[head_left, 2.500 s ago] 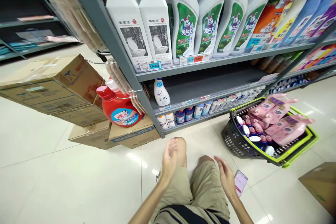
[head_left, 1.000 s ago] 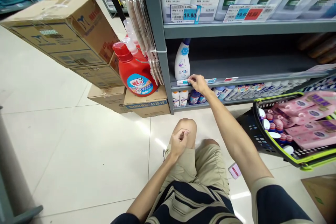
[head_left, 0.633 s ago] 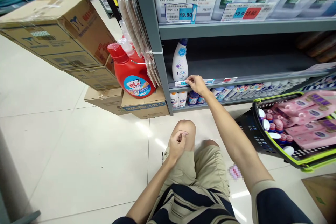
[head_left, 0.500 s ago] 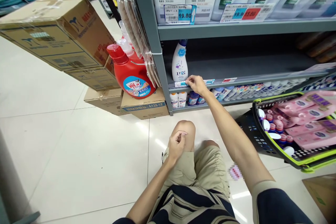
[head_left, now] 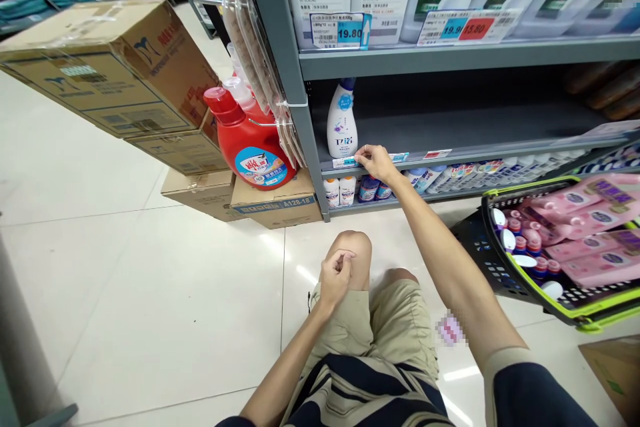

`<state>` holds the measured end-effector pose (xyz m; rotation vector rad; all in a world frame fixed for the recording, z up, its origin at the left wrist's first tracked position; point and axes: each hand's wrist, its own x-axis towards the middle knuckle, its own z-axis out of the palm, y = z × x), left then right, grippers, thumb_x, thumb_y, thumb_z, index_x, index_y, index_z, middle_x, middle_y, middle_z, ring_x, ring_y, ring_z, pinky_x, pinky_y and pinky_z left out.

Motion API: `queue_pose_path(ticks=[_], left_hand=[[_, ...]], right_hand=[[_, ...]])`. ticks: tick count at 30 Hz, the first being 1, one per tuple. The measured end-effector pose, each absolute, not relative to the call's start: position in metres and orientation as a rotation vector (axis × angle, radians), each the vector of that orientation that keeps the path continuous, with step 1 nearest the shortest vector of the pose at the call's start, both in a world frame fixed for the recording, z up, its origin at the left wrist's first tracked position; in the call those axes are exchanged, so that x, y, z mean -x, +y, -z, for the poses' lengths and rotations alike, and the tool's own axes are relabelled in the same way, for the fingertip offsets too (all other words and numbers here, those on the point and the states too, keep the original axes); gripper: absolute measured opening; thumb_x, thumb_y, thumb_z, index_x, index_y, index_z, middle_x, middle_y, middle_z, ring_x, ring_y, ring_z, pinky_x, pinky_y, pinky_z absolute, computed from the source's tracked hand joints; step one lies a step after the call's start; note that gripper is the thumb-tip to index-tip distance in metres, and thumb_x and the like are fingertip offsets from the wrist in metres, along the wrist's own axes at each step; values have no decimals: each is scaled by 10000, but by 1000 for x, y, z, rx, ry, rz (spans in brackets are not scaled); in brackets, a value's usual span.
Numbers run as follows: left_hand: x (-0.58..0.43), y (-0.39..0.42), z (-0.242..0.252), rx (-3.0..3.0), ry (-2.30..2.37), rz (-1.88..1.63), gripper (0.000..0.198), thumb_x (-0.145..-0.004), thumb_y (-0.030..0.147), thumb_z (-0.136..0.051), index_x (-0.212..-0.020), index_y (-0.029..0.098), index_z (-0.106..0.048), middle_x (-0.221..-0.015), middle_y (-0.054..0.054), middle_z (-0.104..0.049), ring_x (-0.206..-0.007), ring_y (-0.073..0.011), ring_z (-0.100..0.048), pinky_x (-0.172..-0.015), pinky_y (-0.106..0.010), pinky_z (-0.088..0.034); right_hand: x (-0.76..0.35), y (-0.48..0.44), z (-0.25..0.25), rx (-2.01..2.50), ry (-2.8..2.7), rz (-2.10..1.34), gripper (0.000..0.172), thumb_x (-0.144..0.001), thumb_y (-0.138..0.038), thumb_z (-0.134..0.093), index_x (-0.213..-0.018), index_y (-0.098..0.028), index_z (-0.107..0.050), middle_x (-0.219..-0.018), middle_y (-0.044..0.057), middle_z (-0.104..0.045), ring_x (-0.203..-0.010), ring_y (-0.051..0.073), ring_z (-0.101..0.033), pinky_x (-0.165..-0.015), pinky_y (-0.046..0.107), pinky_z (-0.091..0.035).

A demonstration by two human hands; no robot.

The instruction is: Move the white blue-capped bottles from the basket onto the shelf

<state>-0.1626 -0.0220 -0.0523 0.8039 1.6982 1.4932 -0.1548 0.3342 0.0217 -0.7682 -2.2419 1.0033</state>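
My right hand point(head_left: 375, 161) reaches to the front edge of the shelf, its thumb and fingers pinched at a paper price label point(head_left: 345, 162) in the edge strip. Just behind the fingers stands a white bottle point(head_left: 343, 123) with a dark blue cap, upright at the shelf's left end. The hand hides part of the label strip. Against my bent knee point(head_left: 361, 248) rests my left hand point(head_left: 336, 275), fingers curled in and thumb against them, with nothing visible in it.
A black basket with a lime rim point(head_left: 484, 203) stands at right, filled with pink packs point(head_left: 595, 257) and bottles. Stacked cartons point(head_left: 165, 73) and a red detergent jug point(head_left: 250, 140) flank the shelf post point(head_left: 287, 47). More bottles point(head_left: 369, 188) line the lowest shelf.
The view has shifted very slightly. Both hands keep nearly the same place and pose, and the white bottle has not moved.
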Motion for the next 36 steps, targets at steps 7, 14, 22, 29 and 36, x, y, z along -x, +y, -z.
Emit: queue_pose_path(ticks=[7, 14, 22, 29, 36], left_hand=[[163, -22, 52, -779, 1709, -1492, 333, -1026, 461, -588, -968, 176, -749, -613, 24, -574, -543, -133, -507, -546, -253, -380], [174, -11, 60, -794, 1699, -1454, 356, -1005, 489, -600, -981, 166, -746, -597, 36, -525, -565, -139, -488, -573, -248, -382], [182, 30, 78, -865, 1649, -1399, 414, -969, 555, -646, -1030, 154, -728, -616, 40, -543, -580, -140, -501, -567, -235, -384], [162, 51, 77, -925, 1683, -1261, 449, -933, 595, -668, -1028, 162, -738, -608, 40, -549, -578, -145, -503, -549, -234, -396], [139, 75, 77, -911, 1829, -1134, 494, -906, 651, -668, -1007, 176, -753, -598, 38, -563, -572, -149, -527, -574, -250, -438]], right_hand=[[151, 332, -16, 737, -2243, -989, 159, -961, -296, -676, -941, -158, -751, -919, 60, -801, -830, 197, -724, -838, 314, -556], [130, 285, -22, 665, -2315, -646, 362, -998, -305, -669, -1326, -150, -681, -1362, 167, -726, -1307, 316, -651, -1242, 524, -385], [-95, 169, 16, 1056, -1922, -514, 365, -1051, -305, -570, -1408, -252, -625, -1428, 118, -697, -1351, 264, -642, -1188, 478, -470], [-349, 216, 30, 2149, -1698, -607, 415, -1057, -269, -425, -1300, -48, -679, -1234, 230, -768, -1060, 272, -750, -962, 365, -561], [-363, 282, 60, 2155, -2109, -911, 228, -941, -286, -675, -953, -96, -802, -914, 116, -814, -834, 221, -721, -788, 258, -520]])
